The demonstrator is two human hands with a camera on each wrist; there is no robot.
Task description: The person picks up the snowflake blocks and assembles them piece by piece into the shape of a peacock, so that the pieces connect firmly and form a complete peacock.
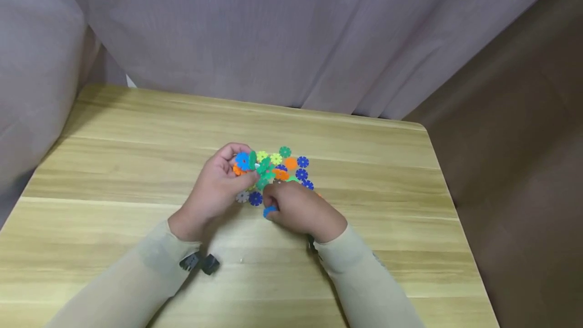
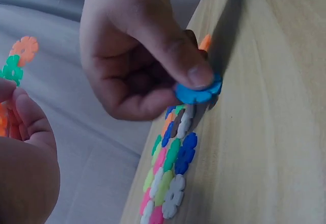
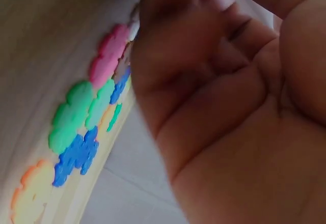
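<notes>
A pile of flat, flower-shaped plastic discs [image 1: 291, 168] in blue, green, orange, yellow and pink lies on the wooden table [image 1: 136, 166]. My left hand [image 1: 218, 186] holds a joined cluster of discs [image 1: 248, 162], blue, orange and green, just above the pile's left side. My right hand [image 1: 298, 211] pinches a single light-blue disc [image 1: 269, 211] between thumb and fingers at the pile's near edge; the left wrist view shows this disc [image 2: 198, 90] gripped above the row of discs [image 2: 170, 173]. The right wrist view shows my palm [image 3: 224, 96] beside pink, green and blue discs [image 3: 81, 127].
A grey curtain [image 1: 291, 29] hangs behind the table's far edge. The table's right edge [image 1: 448, 191] drops to a dark brown floor. Small black wrist-camera mounts [image 1: 200, 262] sit by my left sleeve. A white disc [image 1: 242, 196] and a dark-blue one [image 1: 255, 198] lie between my hands.
</notes>
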